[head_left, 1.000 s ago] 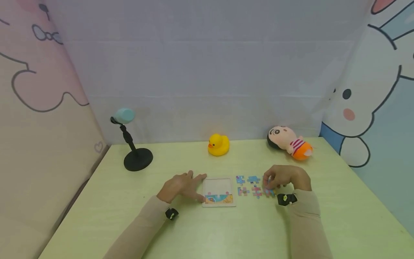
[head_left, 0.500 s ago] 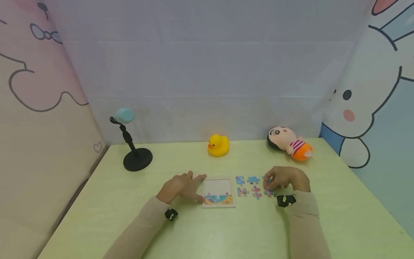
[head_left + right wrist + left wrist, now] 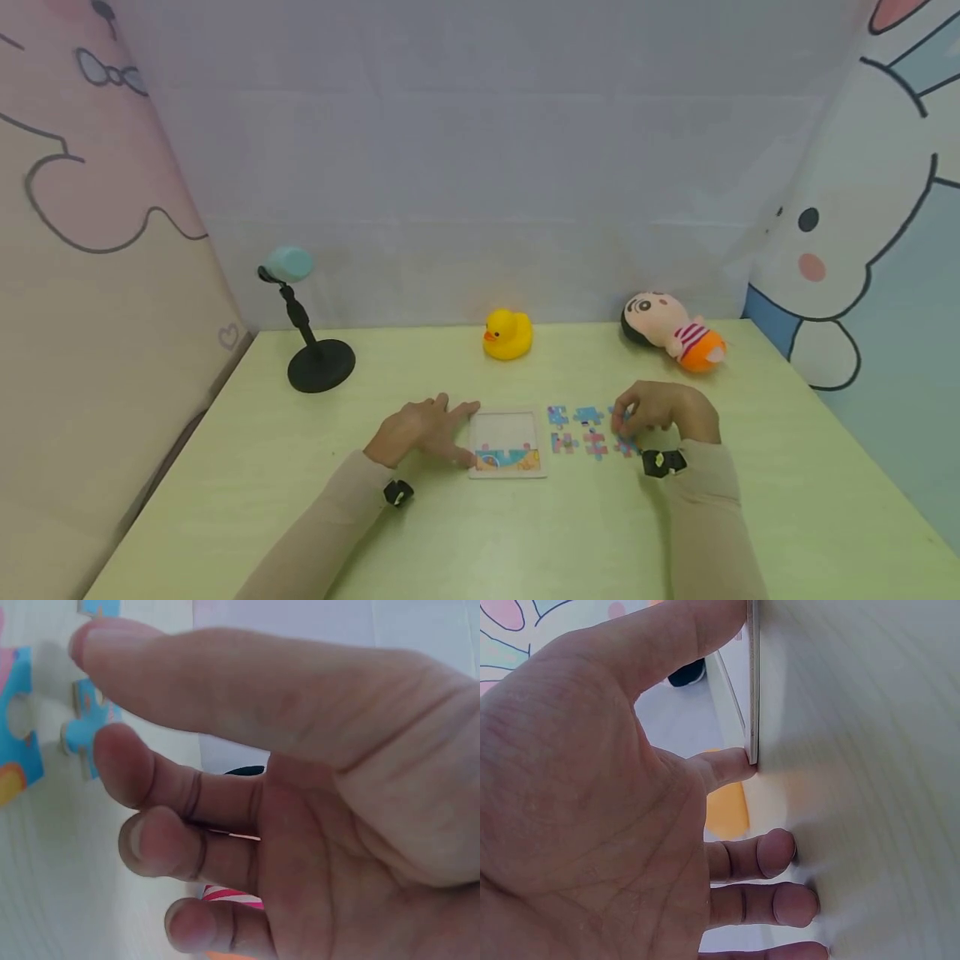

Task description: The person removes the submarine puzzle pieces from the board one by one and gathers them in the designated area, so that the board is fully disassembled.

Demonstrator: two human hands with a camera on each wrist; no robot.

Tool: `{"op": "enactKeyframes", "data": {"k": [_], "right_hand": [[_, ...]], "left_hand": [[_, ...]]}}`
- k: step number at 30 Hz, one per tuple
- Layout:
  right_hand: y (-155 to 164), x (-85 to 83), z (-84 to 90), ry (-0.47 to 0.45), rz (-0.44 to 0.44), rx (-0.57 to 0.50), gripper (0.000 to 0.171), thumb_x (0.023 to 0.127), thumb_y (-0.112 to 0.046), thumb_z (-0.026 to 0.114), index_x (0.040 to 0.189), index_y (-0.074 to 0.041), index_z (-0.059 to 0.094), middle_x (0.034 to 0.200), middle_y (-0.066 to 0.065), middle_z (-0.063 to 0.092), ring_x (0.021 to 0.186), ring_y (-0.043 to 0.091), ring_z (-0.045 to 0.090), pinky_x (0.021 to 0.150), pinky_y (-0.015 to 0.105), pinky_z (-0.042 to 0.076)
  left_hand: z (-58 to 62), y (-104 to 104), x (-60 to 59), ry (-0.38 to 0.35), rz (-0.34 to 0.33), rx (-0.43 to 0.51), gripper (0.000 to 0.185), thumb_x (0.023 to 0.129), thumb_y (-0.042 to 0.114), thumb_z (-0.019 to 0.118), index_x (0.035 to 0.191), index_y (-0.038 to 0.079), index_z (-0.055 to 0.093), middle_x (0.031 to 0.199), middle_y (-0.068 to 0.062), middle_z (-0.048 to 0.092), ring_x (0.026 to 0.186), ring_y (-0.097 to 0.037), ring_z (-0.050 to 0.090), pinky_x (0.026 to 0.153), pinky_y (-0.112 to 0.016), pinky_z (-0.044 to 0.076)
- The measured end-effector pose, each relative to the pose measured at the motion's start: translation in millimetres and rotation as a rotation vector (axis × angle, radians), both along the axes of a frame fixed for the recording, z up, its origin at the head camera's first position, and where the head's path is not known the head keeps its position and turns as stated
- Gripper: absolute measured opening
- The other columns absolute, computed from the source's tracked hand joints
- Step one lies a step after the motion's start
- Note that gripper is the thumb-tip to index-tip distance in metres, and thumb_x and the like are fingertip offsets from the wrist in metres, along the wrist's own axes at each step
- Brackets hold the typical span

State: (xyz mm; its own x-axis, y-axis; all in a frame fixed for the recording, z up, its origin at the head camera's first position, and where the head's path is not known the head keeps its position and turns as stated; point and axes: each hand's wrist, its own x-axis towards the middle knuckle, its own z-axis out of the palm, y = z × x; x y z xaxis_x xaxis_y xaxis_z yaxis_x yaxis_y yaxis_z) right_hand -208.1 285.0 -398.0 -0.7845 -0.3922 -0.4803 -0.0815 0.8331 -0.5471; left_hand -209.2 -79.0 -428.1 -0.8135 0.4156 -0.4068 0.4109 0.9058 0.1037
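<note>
Pale green desk (image 3: 525,533): left hand (image 3: 420,431) steadies the puzzle tray (image 3: 507,443), right hand (image 3: 660,410) is over the loose puzzle pieces (image 3: 588,432).

From the head view I see the left hand spread flat, fingers straight, touching the tray's left edge; the tray's lowest row alone is filled. The left wrist view adds that the thumb and a fingertip (image 3: 731,763) press against the tray's thin edge (image 3: 752,682). The right hand's fingers are curled over the rightmost pieces; the right wrist view shows blue pieces (image 3: 86,720) lying on the desk just past the fingertips (image 3: 112,754), but I cannot tell whether one is pinched. Far edge of the desk: rubber duck (image 3: 507,334), plush doll (image 3: 672,329), black stand (image 3: 309,333). Grey backdrop, cartoon panels on both sides.
</note>
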Motion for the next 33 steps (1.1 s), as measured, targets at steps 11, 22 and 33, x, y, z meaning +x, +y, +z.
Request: {"op": "enactKeyframes", "data": {"k": [11,22,33], "right_hand": [[-17.5,-9.0,0.8,0.091,0.123,-0.111,0.013,0.094,-0.003,0.061,0.1,-0.005,0.072,0.078,0.0,0.058,0.062,0.01,0.044,0.057,0.025,0.036],[-62.4,-15.6,4.4,0.234,0.237,-0.099,0.018,0.099,-0.009,0.06,0.112,-0.012,0.072,0.091,0.006,0.069,0.076,0.021,0.059,0.07,0.033,0.047],[-114.6,-7.5,-8.5,0.158,0.248,-0.104,0.014,0.096,-0.009,0.064,0.11,-0.009,0.067,0.082,0.004,0.066,0.061,0.022,0.06,0.062,0.033,0.051]], "left_hand": [[-1.5,0.1,-1.2,-0.008,0.008,0.004,0.088,0.083,0.066,0.068,0.156,0.032,0.033,0.134,-0.016,0.046,0.103,-0.027,0.053,0.08,-0.047,0.052],[1.2,-1.2,-4.7,0.003,-0.025,0.009,0.087,0.084,0.066,0.067,0.156,0.032,0.033,0.133,-0.016,0.047,0.101,-0.026,0.054,0.076,-0.044,0.051],[0.7,0.1,-3.5,0.007,-0.006,-0.033,0.089,0.082,0.072,0.064,0.156,0.034,0.032,0.134,-0.015,0.048,0.104,-0.028,0.055,0.083,-0.047,0.051]]}}
